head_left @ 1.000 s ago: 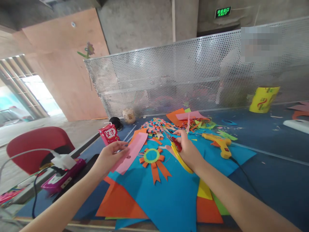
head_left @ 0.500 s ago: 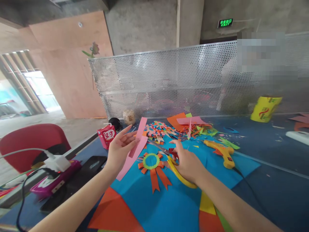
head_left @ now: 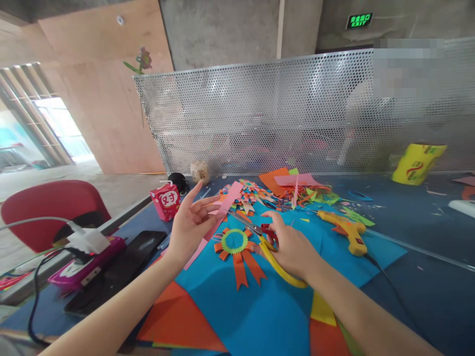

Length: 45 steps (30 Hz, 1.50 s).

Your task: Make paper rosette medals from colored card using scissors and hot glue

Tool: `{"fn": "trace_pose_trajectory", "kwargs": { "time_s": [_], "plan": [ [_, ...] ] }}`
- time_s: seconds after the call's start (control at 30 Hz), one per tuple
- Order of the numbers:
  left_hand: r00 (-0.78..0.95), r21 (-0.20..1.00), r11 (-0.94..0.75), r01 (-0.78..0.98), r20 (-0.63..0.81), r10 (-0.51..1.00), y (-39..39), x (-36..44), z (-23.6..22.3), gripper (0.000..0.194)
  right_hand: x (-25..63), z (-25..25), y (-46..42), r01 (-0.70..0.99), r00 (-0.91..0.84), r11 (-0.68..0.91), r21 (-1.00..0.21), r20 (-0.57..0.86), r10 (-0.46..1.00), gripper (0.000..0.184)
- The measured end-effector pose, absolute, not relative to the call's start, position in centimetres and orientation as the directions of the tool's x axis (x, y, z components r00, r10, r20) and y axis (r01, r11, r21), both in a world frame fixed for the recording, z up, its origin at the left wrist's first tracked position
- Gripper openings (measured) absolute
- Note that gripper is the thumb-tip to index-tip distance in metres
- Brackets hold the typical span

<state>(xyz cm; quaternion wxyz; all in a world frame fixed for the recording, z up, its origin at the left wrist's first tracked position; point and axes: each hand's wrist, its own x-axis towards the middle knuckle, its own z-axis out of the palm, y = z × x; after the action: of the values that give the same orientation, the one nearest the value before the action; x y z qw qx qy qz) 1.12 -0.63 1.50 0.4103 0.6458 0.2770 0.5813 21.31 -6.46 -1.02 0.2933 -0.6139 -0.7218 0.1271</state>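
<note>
the left hand (head_left: 195, 217) was raised palm inward, index finger lifted, thumb extended; its partly curled digits pinched a long, flat, pink felt-like strip (head_left: 231, 199), which slanted away beyond the fingertips. the right hand (head_left: 291, 247), index finger crooked, was curled around the handles of red-and-yellow-handled metal scissors (head_left: 257, 230), whose blades pointed leftward, near the strip; contact could not be told. between the hands, an orange-ribboned rosette with a scalloped green ring (head_left: 237, 253) lay on a flat, blue felt-like sheet (head_left: 256, 316).
</note>
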Motion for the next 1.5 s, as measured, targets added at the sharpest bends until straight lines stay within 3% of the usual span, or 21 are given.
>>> {"fn": "trace_pose_trajectory", "kwargs": {
  "time_s": [0.4, 1.23, 1.37, 1.5],
  "plan": [
    [0.224, 0.889, -0.431, -0.152, 0.456, 0.861, -1.5, 1.7, 1.8, 0.09, 21.3, -1.0, -6.7, 0.807, -0.104, 0.244, -0.537, 0.278, 0.955, 0.059],
    [0.235, 0.902, -0.405, -0.149, 0.43, 0.872, -1.4, 1.5, 2.0, 0.09, 21.4, -0.9, -6.7, 0.798, -0.126, 0.26, -0.544, 0.271, 0.954, 0.058],
    [0.221, 0.913, -0.391, -0.114, 0.407, 0.886, -1.0, 1.2, 1.7, 0.09, 21.6, -0.9, -6.3, 0.847, -0.054, 0.18, -0.501, 0.256, 0.965, 0.056],
    [0.185, 0.92, -0.391, 0.002, 0.384, 0.905, 0.5, 0.4, 0.7, 0.08, 22.1, -0.8, -5.7, 0.914, 0.154, -0.055, -0.402, 0.219, 0.964, 0.06]
  ]
}}
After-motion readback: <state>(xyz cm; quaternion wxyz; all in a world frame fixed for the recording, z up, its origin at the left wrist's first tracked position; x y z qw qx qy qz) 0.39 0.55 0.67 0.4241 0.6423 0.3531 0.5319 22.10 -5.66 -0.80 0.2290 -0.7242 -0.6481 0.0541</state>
